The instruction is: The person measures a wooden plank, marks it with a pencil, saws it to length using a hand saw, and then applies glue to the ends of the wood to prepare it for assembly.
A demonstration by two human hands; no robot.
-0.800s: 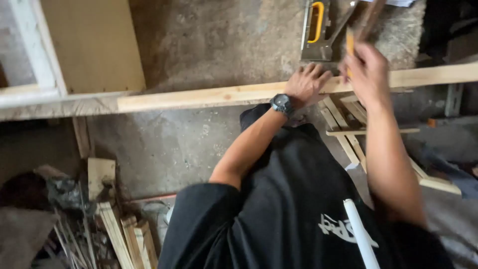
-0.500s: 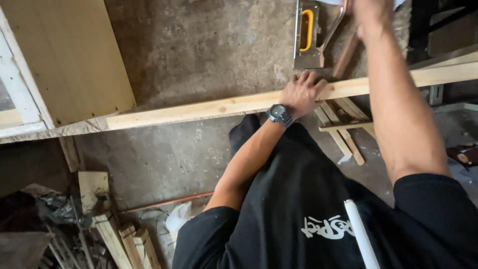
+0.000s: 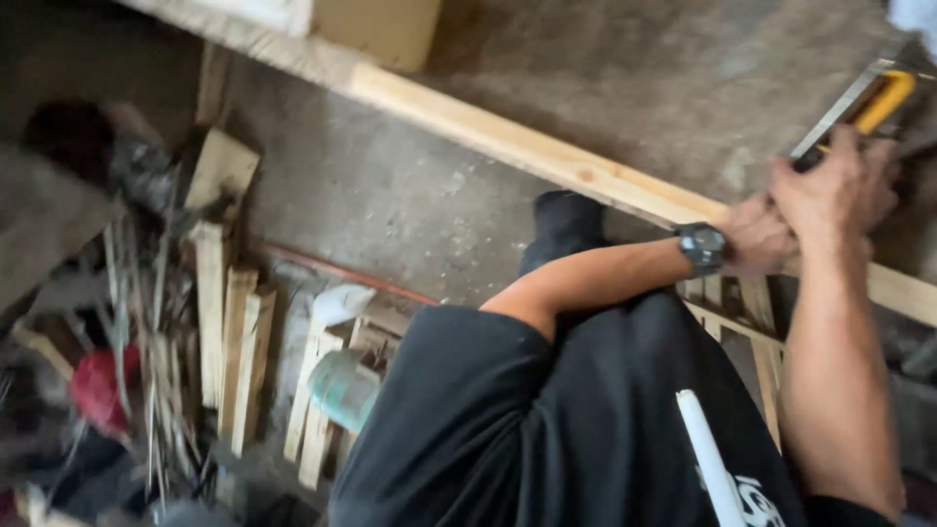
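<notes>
A long pale wooden batten (image 3: 547,156) runs diagonally across the concrete floor. My left hand (image 3: 756,234), with a black watch on its wrist, lies over the batten and grips it near the right end. My right hand (image 3: 839,185) is a closed fist just beyond the left hand, above the batten. The wooden handle it grips is hidden by the fingers and by blur. A yellow and metal hand tool (image 3: 874,98) lies on the floor right behind the fist. My black shirt, with a white pencil (image 3: 708,459) against it, fills the lower middle.
Short wood offcuts (image 3: 229,342) and thin rods are piled at the lower left, with a red object (image 3: 98,390) and a pale green can (image 3: 344,388). A copper-coloured pipe (image 3: 342,273) lies on the floor. A wooden slat frame (image 3: 752,312) sits under my arms. A plywood board (image 3: 376,24) is at the top.
The view has swung, so the batten now slants down to the right. My right hand has come down from raised to just above the batten. The left hand stays on the batten.
</notes>
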